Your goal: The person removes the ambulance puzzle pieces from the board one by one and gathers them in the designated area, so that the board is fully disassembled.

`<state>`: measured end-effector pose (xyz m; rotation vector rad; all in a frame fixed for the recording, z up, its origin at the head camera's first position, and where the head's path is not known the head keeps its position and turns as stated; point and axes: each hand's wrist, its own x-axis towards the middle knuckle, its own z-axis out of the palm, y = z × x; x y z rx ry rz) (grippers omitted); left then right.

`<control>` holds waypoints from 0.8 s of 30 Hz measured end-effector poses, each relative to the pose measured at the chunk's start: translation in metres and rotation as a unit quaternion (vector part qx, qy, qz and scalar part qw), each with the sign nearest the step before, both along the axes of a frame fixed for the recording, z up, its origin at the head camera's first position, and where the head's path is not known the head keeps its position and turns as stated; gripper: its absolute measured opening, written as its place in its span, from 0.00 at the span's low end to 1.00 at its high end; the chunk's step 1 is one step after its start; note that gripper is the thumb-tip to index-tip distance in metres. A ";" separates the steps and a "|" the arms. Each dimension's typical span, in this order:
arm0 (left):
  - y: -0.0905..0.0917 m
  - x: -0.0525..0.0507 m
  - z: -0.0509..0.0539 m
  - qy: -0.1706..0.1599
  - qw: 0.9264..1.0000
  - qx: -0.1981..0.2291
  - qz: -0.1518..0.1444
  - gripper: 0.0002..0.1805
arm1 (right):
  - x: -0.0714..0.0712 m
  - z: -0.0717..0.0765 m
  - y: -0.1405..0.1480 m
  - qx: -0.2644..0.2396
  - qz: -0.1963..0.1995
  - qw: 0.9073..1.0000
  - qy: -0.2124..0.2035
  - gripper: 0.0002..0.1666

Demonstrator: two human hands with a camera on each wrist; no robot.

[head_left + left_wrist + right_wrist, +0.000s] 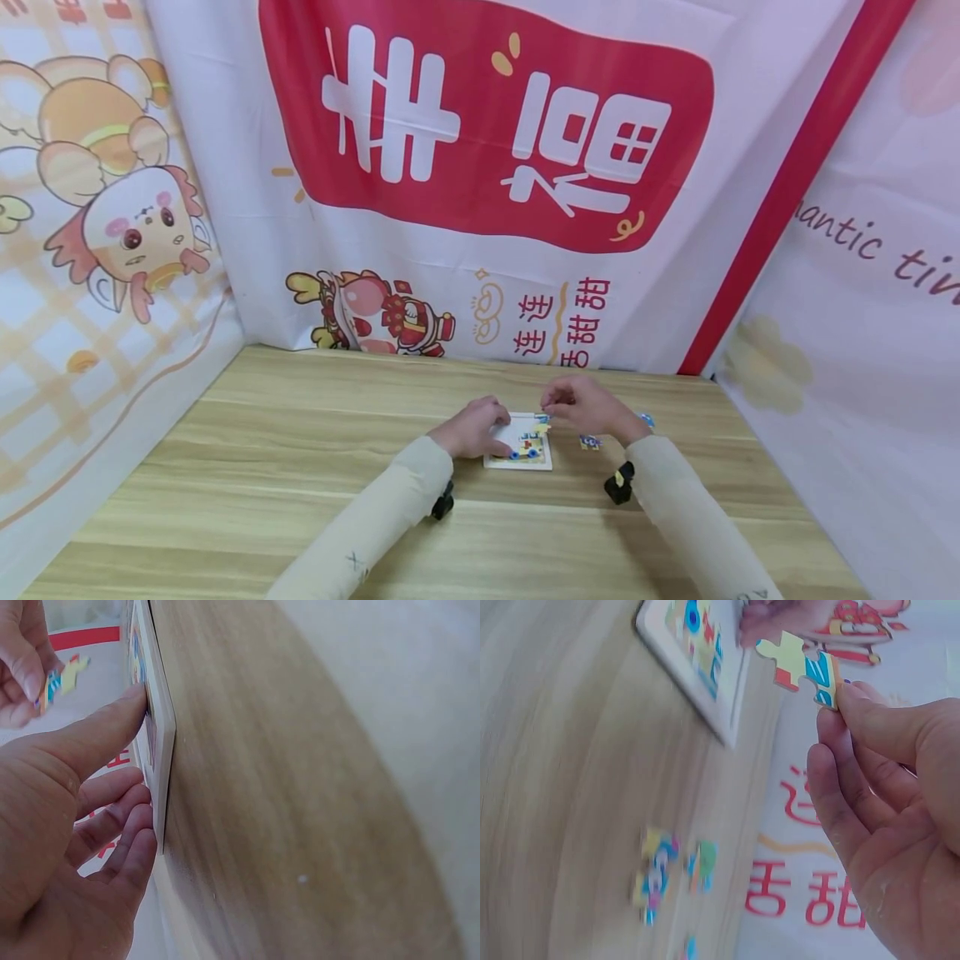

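Note:
A white puzzle tray [517, 466] lies flat on the table, with joined pieces along its lower right part. My left hand [474, 428] rests on its left side, the thumb [124, 712] over the rim and the fingers at the edge. Above the tray's upper right corner, my right hand [588, 406] pinches a yellow and blue puzzle piece [821, 679] between thumb and fingertips; the piece is held in the air, tilted, apart from the tray [731, 735].
Loose puzzle pieces [590, 442] lie on the wooden table [337, 467] right of the tray, several in the right wrist view [656, 877]. One blue piece [647, 421] is by my right wrist. A printed cloth [480, 225] hangs behind the table.

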<state>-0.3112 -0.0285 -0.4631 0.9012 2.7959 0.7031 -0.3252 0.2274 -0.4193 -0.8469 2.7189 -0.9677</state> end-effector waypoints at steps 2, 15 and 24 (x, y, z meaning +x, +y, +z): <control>0.000 0.000 0.000 -0.004 1.000 0.001 0.002 0.29 | 0.001 0.003 0.011 0.004 -0.003 1.000 0.009 0.03; 0.000 0.002 0.002 -0.018 1.000 -0.001 0.008 0.29 | 0.000 0.023 0.086 0.040 -0.027 0.998 -0.029 0.04; -0.001 0.001 0.001 -0.017 1.000 0.000 0.008 0.29 | 0.004 0.017 0.119 0.084 -0.051 0.992 -0.074 0.03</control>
